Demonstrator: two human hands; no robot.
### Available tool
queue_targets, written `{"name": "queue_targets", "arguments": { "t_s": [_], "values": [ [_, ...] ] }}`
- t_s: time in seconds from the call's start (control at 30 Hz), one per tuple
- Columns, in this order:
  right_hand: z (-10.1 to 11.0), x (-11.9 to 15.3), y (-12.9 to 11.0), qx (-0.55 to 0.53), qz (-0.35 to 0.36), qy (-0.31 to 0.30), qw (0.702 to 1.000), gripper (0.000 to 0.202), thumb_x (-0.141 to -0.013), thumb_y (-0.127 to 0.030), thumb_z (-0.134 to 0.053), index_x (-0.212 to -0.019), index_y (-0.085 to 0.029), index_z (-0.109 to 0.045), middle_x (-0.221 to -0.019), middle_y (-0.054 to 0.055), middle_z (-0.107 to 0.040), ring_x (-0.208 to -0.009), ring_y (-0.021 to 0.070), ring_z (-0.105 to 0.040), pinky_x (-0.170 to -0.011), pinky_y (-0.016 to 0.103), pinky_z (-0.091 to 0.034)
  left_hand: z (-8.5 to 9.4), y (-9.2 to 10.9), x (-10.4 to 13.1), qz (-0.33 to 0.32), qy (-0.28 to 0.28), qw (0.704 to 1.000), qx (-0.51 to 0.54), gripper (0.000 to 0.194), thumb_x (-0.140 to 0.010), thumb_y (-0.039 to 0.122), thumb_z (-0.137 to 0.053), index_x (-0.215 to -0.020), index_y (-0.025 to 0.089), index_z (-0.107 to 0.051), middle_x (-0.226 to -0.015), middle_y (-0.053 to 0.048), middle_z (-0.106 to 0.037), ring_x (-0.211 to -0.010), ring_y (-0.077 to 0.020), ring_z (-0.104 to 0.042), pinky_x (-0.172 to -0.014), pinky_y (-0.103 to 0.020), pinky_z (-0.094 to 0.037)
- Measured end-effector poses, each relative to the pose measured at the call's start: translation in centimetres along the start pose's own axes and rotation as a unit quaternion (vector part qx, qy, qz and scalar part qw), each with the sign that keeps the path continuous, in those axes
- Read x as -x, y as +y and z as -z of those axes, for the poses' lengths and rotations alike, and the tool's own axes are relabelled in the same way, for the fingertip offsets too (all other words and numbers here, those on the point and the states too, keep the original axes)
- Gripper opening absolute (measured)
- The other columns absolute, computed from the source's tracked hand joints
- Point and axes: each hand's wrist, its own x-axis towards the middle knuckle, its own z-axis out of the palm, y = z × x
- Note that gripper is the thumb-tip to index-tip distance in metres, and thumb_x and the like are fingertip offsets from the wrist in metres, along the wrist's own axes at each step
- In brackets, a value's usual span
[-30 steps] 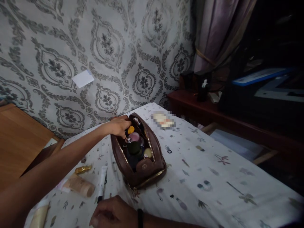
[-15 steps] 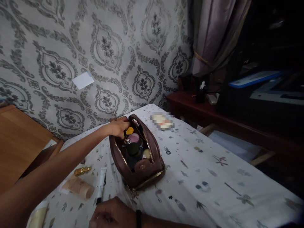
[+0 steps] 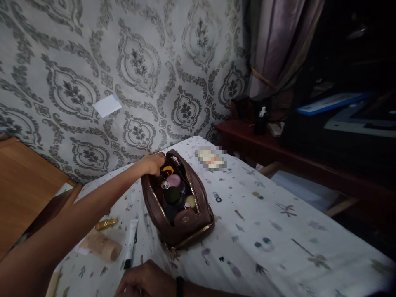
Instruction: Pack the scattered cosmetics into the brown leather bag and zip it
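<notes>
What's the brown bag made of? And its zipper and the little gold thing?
The brown bag looks like smooth leather, maybe fake: it's softly shiny. Its zipper seems metal, with gleaming gold teeth. The gold thing shines like metal, but could be coated plastic.

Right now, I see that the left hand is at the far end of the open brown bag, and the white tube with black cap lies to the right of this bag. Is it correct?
Not quite: in the head view, the white tube with black cap lies to the left of the open brown bag. The left hand is indeed at the bag's far end.
</notes>
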Motion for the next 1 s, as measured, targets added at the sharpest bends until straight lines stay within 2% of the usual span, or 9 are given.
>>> {"name": "queue_targets", "arguments": {
  "t_s": [0.13,0.33,0.5,0.6,0.83,1.0],
  "values": [
    [0.2,0.0,-0.2,0.009,0.0,-0.005,1.0,0.025,-0.084,-0.039,-0.068,-0.083,-0.014,-0.067,-0.068,-0.004,-0.054,-0.062,0.0069,-0.05,-0.06,0.015,-0.041,-0.3,-0.2,-0.5,0.013,-0.001,1.0,-0.002,0.058,-0.072,0.028,-0.072,-0.127,0.017,-0.056,-0.122,-0.015,-0.066,-0.113,-0.0298,-0.064,-0.089,-0.033,-0.053],
    [0.6,-0.2,0.0,0.009,-0.021,-0.043,0.999,0.028,-0.082,-0.042,-0.068,-0.088,-0.015,-0.069,-0.068,-0.003,-0.056,-0.062,0.0076,-0.049,-0.059,0.016,-0.041,-0.7,-0.3,-1.3,-0.004,-0.004,1.0,-0.004,0.056,-0.07,0.026,-0.073,-0.124,0.017,-0.061,-0.131,-0.016,-0.061,-0.112,-0.0301,-0.064,-0.088,-0.033,-0.054],
    [0.6,-0.2,0.2,0.006,-0.018,-0.043,0.999,0.028,-0.082,-0.041,-0.068,-0.089,-0.015,-0.069,-0.07,-0.003,-0.058,-0.063,0.008,-0.05,-0.059,0.016,-0.042,-0.7,-0.3,-1.4,-0.008,-0.017,1.0,-0.013,0.038,-0.073,0.024,-0.07,-0.11,0.016,-0.07,-0.125,-0.017,-0.064,-0.108,-0.0313,-0.066,-0.086,-0.035,-0.055],
    [0.5,-0.2,0.2,0.012,-0.01,-0.043,0.999,0.026,-0.081,-0.04,-0.069,-0.088,-0.015,-0.069,-0.069,-0.003,-0.057,-0.062,0.0079,-0.05,-0.059,0.016,-0.041,-0.6,-0.2,-1.1,-0.011,-0.019,1.0,-0.015,0.036,-0.075,0.025,-0.067,-0.11,0.016,-0.071,-0.125,-0.015,-0.064,-0.108,-0.0306,-0.065,-0.086,-0.034,-0.054],
    [0.3,-0.1,0.3,0.025,-0.001,-0.036,0.999,0.03,-0.084,-0.045,-0.067,-0.09,-0.016,-0.071,-0.067,-0.003,-0.058,-0.062,0.0082,-0.051,-0.06,0.016,-0.041,-0.4,-0.5,-1.1,-0.011,-0.028,1.0,-0.007,0.04,-0.067,0.021,-0.072,-0.106,0.018,-0.073,-0.108,-0.013,-0.071,-0.1,-0.0299,-0.068,-0.079,-0.032,-0.055],
    [0.5,0.1,-0.2,0.033,0.004,-0.046,0.998,0.031,-0.084,-0.045,-0.067,-0.093,-0.016,-0.071,-0.069,-0.002,-0.06,-0.066,0.0091,-0.054,-0.065,0.017,-0.044,-0.2,-0.7,-0.9,-0.029,-0.047,0.998,0.002,0.033,-0.062,0.028,-0.075,-0.094,0.019,-0.075,-0.093,-0.008,-0.073,-0.093,-0.0285,-0.068,-0.075,-0.032,-0.054]
  ]
}}
